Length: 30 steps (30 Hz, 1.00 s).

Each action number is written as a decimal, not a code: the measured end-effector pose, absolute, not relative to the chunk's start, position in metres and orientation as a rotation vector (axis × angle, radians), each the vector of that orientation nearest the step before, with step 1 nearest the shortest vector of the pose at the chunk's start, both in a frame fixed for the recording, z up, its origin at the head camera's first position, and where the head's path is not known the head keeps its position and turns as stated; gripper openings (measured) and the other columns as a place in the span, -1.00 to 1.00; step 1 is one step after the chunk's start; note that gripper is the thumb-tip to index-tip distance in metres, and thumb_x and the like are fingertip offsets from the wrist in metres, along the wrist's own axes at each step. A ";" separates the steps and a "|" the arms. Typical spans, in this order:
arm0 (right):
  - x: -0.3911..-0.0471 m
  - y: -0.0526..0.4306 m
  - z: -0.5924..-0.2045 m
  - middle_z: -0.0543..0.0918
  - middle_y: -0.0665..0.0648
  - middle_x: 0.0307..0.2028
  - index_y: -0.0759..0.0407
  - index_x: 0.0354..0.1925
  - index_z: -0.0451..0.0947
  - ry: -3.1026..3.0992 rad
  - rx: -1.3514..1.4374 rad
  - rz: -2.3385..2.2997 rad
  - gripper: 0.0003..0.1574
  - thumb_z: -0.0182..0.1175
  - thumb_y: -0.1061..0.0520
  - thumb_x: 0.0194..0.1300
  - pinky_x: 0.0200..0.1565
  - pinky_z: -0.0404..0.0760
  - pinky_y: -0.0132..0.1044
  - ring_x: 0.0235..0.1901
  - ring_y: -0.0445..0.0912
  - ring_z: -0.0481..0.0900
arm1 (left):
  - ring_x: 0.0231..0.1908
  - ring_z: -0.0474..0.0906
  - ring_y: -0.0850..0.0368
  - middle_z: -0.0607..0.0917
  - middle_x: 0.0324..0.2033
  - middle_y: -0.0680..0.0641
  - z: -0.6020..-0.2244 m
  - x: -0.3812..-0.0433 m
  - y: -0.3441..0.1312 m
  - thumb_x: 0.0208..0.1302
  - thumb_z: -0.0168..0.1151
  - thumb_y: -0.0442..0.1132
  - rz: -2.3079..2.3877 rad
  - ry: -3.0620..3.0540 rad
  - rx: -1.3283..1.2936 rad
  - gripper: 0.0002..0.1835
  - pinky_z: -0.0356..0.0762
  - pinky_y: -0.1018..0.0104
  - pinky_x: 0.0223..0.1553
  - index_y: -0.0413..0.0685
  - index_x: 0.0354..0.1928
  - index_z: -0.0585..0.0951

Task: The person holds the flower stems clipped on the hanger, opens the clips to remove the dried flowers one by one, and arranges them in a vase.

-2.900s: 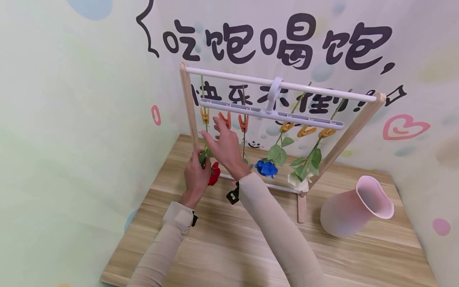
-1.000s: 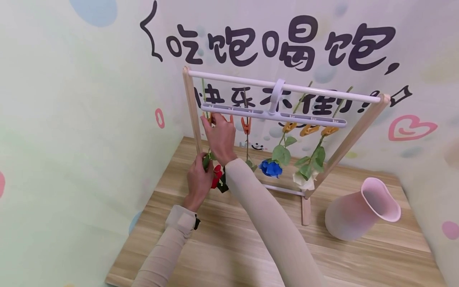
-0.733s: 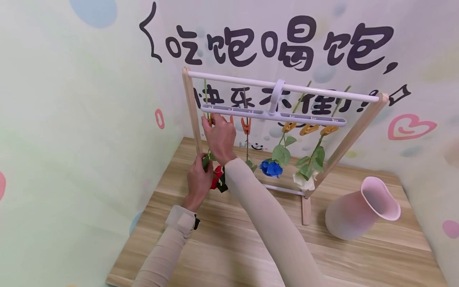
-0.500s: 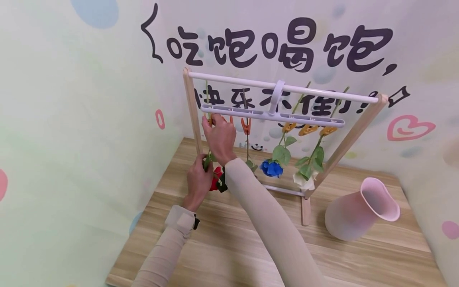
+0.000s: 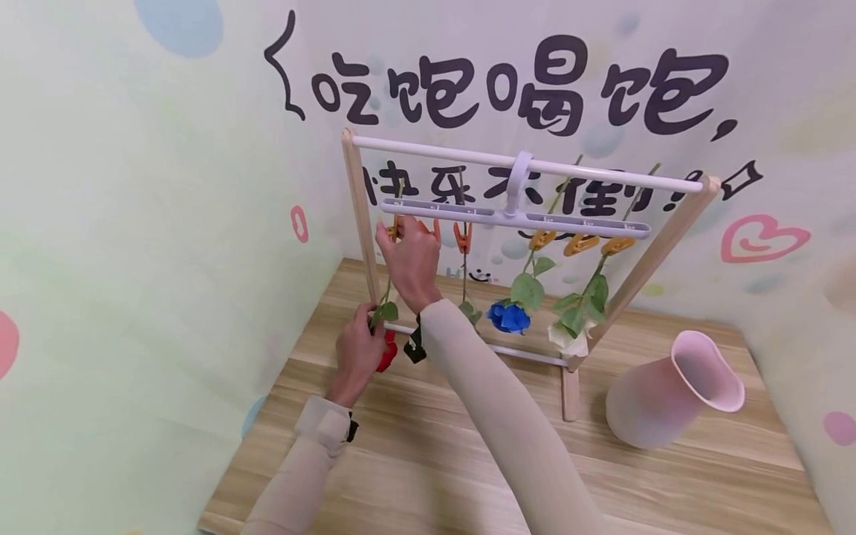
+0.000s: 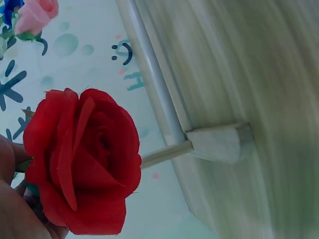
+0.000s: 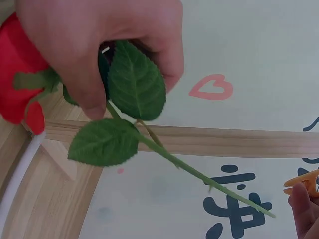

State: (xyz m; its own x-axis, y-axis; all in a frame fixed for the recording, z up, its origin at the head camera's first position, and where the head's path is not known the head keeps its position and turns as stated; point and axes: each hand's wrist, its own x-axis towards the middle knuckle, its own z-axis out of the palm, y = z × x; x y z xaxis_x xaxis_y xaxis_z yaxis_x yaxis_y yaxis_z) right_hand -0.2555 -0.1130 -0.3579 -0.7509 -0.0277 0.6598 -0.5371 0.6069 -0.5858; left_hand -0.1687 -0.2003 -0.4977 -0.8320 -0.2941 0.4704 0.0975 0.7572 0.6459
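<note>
My left hand point(image 5: 356, 357) grips the stem of a red rose point(image 6: 84, 159) close behind the bloom, and the flower hangs head down. In the right wrist view the rose's green stem point(image 7: 192, 173) runs to a free end, apart from the yellow-orange clothespin point(image 7: 310, 183). My right hand point(image 5: 413, 260) pinches that clothespin at the left end of the lilac clip hanger point(image 5: 435, 209). A blue rose point(image 5: 510, 317), a white rose point(image 5: 567, 339) and a pink rose point(image 6: 35, 17) hang from the hanger's other clips.
The hanger hooks over the white rod point(image 5: 428, 150) of a wooden stand point(image 5: 669, 249). A pink-and-white vase point(image 5: 642, 405) stands at the right on the wooden table point(image 5: 428, 453). Printed walls close off the back and sides.
My right hand has moved onto the left clothespin and pinches it. My left hand has just drawn the red rose downward, its stem coming out of the clip. The hanger shifts slightly right.
</note>
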 end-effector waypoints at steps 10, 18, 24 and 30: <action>-0.255 -0.113 -0.360 0.79 0.13 -0.31 0.21 -0.20 0.57 -2.185 0.451 1.161 -0.72 0.31 0.02 0.31 -0.22 0.65 -0.27 -0.30 -0.07 0.76 | -0.37 0.70 -0.08 0.73 -0.27 -0.22 -0.509 -0.151 -0.208 0.25 0.29 -0.41 -0.962 -2.494 0.170 -0.72 0.63 0.01 -0.32 -0.21 0.01 0.57; -0.255 -0.112 -0.361 0.79 0.14 -0.24 0.21 -0.12 0.58 -2.205 0.420 1.188 -0.67 0.32 -0.01 0.31 -0.19 0.66 -0.26 -0.25 -0.07 0.76 | -0.59 0.59 0.18 0.66 -0.33 -0.13 -0.515 -0.138 -0.207 0.29 0.28 -0.37 -1.012 -2.577 0.173 -0.70 0.54 0.23 -0.49 -0.18 0.05 0.55; -0.255 -0.111 -0.363 0.78 0.14 -0.15 0.23 -0.07 0.58 -2.210 0.402 1.199 -0.59 0.35 -0.04 0.28 -0.11 0.67 -0.24 -0.19 -0.08 0.76 | -0.55 0.55 0.13 0.66 -0.38 -0.13 -0.522 -0.129 -0.205 0.27 0.27 -0.38 -0.981 -2.647 0.172 -0.74 0.47 0.27 -0.55 -0.18 0.00 0.56; -0.252 -0.108 -0.365 0.77 0.21 -0.11 0.26 -0.01 0.59 -2.223 0.417 1.221 -0.53 0.32 -0.07 0.30 -0.07 0.67 -0.21 -0.17 -0.03 0.77 | -0.59 0.49 0.17 0.64 -0.43 -0.10 -0.528 -0.123 -0.203 0.29 0.25 -0.36 -0.979 -2.698 0.163 -0.73 0.40 0.32 -0.60 -0.20 0.02 0.56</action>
State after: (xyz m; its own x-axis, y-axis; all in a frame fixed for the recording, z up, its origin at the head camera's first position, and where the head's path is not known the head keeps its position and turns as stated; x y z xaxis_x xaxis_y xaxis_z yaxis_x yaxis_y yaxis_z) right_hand -0.2523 -0.1081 -0.3650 -0.7925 -0.0014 0.6099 -0.5155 0.5361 -0.6685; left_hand -0.1233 -0.2034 -0.5276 -0.9584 -0.1940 0.2095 -0.0146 0.7660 0.6427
